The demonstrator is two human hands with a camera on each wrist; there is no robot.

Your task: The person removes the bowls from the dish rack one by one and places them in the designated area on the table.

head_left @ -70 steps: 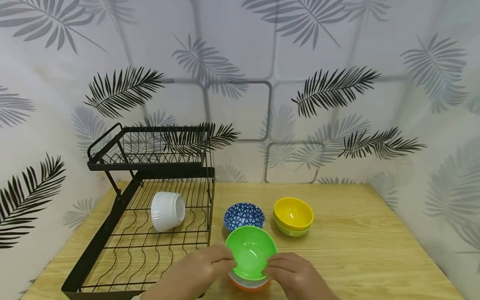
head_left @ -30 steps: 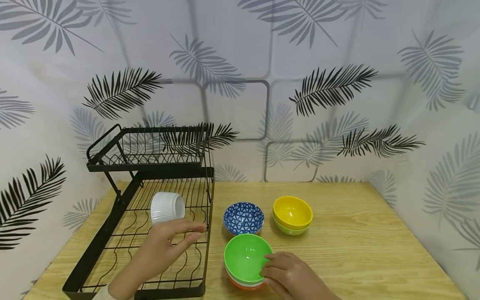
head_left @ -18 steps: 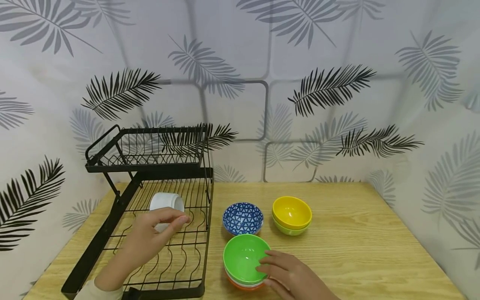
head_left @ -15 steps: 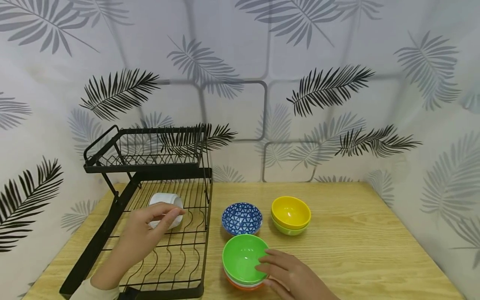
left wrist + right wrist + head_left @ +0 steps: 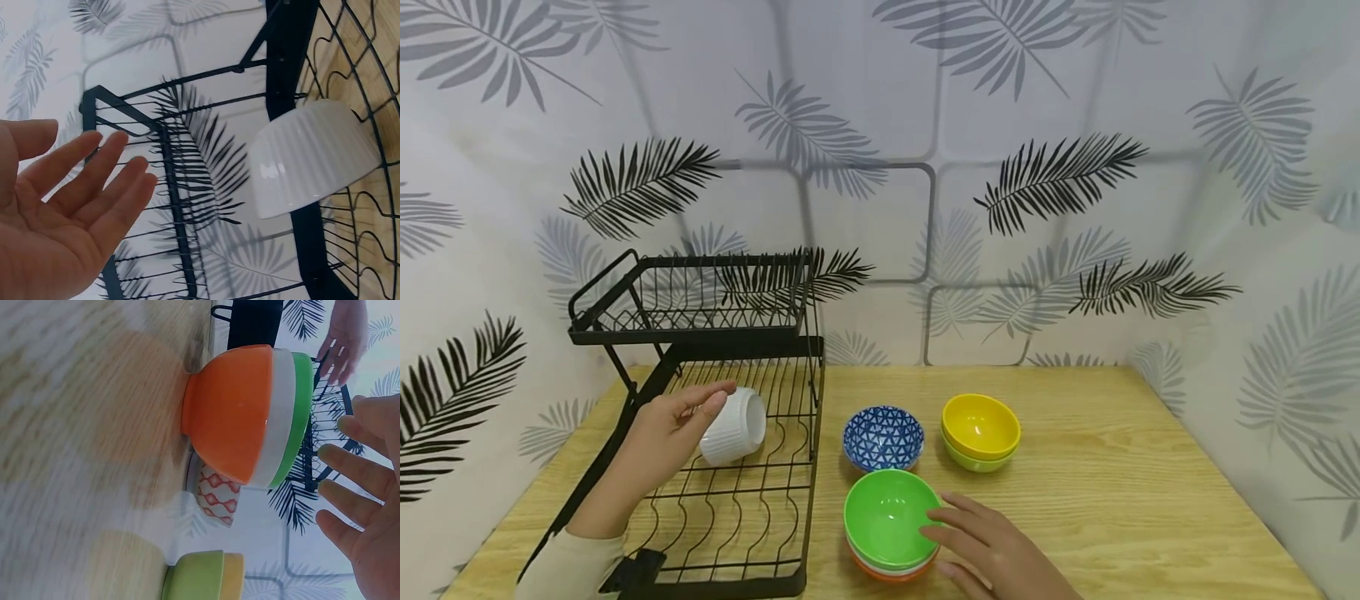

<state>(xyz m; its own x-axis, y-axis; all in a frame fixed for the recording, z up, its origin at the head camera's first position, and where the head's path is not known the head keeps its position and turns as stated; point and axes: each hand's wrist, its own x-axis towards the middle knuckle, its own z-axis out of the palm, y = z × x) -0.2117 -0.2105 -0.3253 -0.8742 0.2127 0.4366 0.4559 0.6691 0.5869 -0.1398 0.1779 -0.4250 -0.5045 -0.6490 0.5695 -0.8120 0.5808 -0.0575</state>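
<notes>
My left hand (image 5: 658,442) hovers over the lower tier of the black dish rack (image 5: 808,533), its fingertips overlapping a ribbed white bowl (image 5: 735,429) in the head view. In the left wrist view the fingers are spread and apart from that white bowl (image 5: 312,159), which lies tipped on its side on the wires. A bright green bowl (image 5: 887,517) tops a stack, with a white bowl (image 5: 282,419) and an orange bowl (image 5: 231,412) under it. Beside its right rim, my right hand (image 5: 992,546) has loosely spread fingers and grips nothing.
Behind the stack sits a blue-and-white patterned bowl (image 5: 883,437); its outside shows a red pattern (image 5: 217,495) in the right wrist view. To its right, a yellow bowl (image 5: 981,427) nests in a lime bowl (image 5: 979,461). The rack's upper tier (image 5: 688,333) overhangs the back.
Both hands held the green bowl at first; it now rests on the stack. My left hand has moved left to the white bowl on the rack. My right hand has eased off the green rim.
</notes>
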